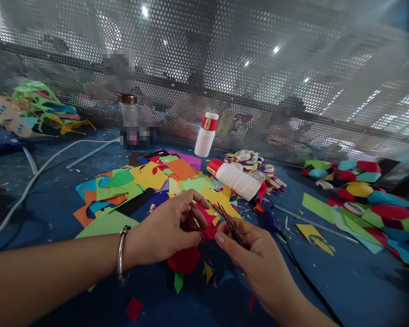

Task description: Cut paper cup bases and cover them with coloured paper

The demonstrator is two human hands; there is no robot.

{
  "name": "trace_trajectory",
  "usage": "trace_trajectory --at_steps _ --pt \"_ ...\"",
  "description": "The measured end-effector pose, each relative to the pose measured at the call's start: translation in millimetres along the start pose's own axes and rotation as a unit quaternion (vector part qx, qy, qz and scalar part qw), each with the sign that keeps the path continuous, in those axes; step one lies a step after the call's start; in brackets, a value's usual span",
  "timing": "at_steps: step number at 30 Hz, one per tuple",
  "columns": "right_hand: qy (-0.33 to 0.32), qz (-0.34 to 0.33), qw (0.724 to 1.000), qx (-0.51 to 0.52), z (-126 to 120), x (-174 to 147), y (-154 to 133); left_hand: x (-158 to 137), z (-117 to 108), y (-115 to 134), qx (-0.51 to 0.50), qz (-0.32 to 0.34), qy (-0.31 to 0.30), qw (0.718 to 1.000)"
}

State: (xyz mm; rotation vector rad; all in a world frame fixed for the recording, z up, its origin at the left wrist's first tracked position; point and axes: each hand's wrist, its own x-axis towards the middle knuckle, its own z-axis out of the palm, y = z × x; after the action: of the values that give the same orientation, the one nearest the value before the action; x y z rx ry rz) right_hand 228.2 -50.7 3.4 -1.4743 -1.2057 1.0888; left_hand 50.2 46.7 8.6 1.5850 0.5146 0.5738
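Observation:
My left hand [172, 229], with a silver bracelet at the wrist, pinches a piece of red paper [209, 225] between thumb and fingers. My right hand [255, 254] is closed around small dark scissors [230, 220], whose blades point up and away beside the paper. The thumb of the right hand lies close to the paper's right edge. Below the left hand shows a round red piece [184, 261] with a green scrap [178, 281] under it. Beyond both hands spreads a heap of coloured paper offcuts [150, 175].
Behind the heap stand a stack of paper cups [206, 136] and a clear bottle [128, 113]; another cup stack [236, 179] lies on its side. A blue-handled tool with a black cord [271, 215] rests at right, near coloured paper shapes [388, 213]. A white cable [30, 186] crosses the left.

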Motion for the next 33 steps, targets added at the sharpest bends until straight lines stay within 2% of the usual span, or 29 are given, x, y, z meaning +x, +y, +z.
trace_trajectory --at_steps 6,9,13,27,33 --pt "-0.006 0.004 1.000 0.000 0 -1 -2 1 1 -2 0.007 -0.005 0.019 1.000" --pt "-0.016 0.000 1.000 -0.005 2 -1 -2 -1 4 -3 0.034 0.021 0.037 0.999" --pt "-0.015 -0.009 1.000 -0.006 2 -1 -2 -5 7 -4 0.009 0.049 0.049 0.998" --pt "-0.010 -0.075 0.993 -0.085 2 -2 -7 -9 3 -2 0.021 0.041 0.002 0.999" --pt "0.004 -0.084 0.988 -0.128 1 -1 -5 -9 5 -1 0.027 0.047 0.012 0.998"
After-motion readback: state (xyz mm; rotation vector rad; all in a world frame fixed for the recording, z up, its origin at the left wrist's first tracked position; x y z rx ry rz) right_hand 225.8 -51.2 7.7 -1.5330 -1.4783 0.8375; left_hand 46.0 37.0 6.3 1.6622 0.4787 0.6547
